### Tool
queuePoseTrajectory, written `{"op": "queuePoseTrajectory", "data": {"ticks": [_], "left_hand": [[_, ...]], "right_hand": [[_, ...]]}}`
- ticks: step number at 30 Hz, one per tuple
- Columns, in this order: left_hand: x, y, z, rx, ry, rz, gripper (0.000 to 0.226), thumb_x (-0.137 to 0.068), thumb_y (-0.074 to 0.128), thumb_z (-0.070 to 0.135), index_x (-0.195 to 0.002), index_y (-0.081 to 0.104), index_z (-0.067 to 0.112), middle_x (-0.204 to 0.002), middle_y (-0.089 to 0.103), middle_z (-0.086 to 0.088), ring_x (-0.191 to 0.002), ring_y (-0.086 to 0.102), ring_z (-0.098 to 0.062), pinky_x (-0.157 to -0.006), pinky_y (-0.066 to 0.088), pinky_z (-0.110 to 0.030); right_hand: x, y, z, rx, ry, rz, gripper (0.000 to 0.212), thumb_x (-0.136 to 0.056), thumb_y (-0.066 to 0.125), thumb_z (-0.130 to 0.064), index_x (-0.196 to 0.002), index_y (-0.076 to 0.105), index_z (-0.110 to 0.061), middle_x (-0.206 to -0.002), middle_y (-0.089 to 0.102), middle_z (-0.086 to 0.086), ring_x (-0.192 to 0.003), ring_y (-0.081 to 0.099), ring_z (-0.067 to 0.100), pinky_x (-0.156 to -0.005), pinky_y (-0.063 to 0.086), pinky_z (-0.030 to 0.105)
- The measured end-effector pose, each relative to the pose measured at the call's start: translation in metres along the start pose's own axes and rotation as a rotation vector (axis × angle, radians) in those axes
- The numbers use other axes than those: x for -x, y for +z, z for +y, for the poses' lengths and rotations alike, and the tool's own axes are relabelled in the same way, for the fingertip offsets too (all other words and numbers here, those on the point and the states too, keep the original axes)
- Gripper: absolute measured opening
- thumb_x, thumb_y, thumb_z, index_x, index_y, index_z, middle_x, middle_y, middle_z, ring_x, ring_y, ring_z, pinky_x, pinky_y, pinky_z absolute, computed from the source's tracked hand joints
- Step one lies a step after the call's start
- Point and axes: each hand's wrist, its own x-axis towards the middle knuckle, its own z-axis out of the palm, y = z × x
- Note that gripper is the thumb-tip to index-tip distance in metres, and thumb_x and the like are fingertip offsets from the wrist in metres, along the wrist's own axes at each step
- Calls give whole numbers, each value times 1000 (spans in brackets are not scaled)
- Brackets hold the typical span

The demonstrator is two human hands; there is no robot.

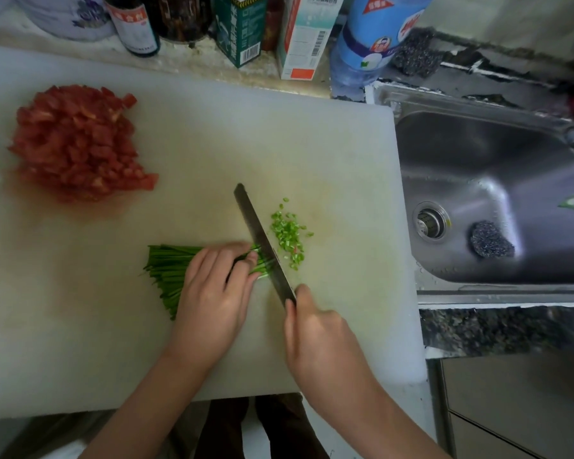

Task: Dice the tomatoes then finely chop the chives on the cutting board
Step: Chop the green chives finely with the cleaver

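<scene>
A pile of diced tomato (77, 140) lies at the far left of the white cutting board (193, 134). A bundle of green chives (168, 270) lies near the board's middle, and my left hand (216, 289) presses it down with curled fingers. My right hand (318, 339) grips the handle of a long knife (262, 243). The blade crosses the right end of the chives, right beside my left fingertips. A small heap of chopped chive bits (289, 236) sits just right of the blade.
A steel sink (491, 193) with a scouring pad (491, 243) lies right of the board. Bottles (135, 24), cartons (304, 34) and a blue bottle (375, 38) stand along the back edge. A dark stone counter edge (504, 329) runs below the sink.
</scene>
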Motion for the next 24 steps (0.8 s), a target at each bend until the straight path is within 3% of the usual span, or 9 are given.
{"op": "queuePoseTrajectory", "data": {"ticks": [3, 6, 11, 18, 24], "left_hand": [[1, 1, 0, 22, -12, 8, 13, -92, 63, 7, -93, 68, -5, -103, 67, -18, -97, 61, -31, -93, 43, -42], [2, 3, -1, 27, -23, 17, 12, -91, 64, 5, -93, 69, -5, -104, 67, -17, -99, 62, -31, -94, 43, -41], [2, 2, 0, 21, -20, 12, 11, -91, 62, 5, -93, 68, -5, -104, 67, -18, -97, 63, -32, -95, 41, -39], [2, 1, -1, 28, -15, 20, 11, -92, 63, 5, -92, 68, -5, -104, 67, -17, -96, 64, -32, -94, 42, -40], [3, 4, 0, -9, -16, 19, 15, -95, 56, 2, -93, 68, -5, -105, 67, -19, -95, 65, -35, -95, 43, -43]], "right_hand": [[5, 3, 1, 31, -47, 106, 15, -101, 31, -27, -98, 43, -18, -60, 55, 6, -59, 59, 32, -50, 26, 32], [-11, 6, -1, 5, -60, 132, 19, -99, 33, -27, -99, 48, -15, -57, 57, 8, -54, 58, 33, -46, 26, 31], [-32, 0, -7, -101, -32, 88, 28, -101, 29, -30, -117, 43, -12, -82, 64, 16, -77, 60, 39, -61, 38, 40], [8, 0, -1, 27, 46, -19, 24, -101, 22, -34, -110, 38, -19, -74, 56, 6, -76, 60, 31, -58, 32, 34], [-35, 5, -15, 4, -14, 148, 31, -102, 29, -30, -121, 44, -10, -84, 65, 15, -80, 61, 38, -57, 29, 34]]}}
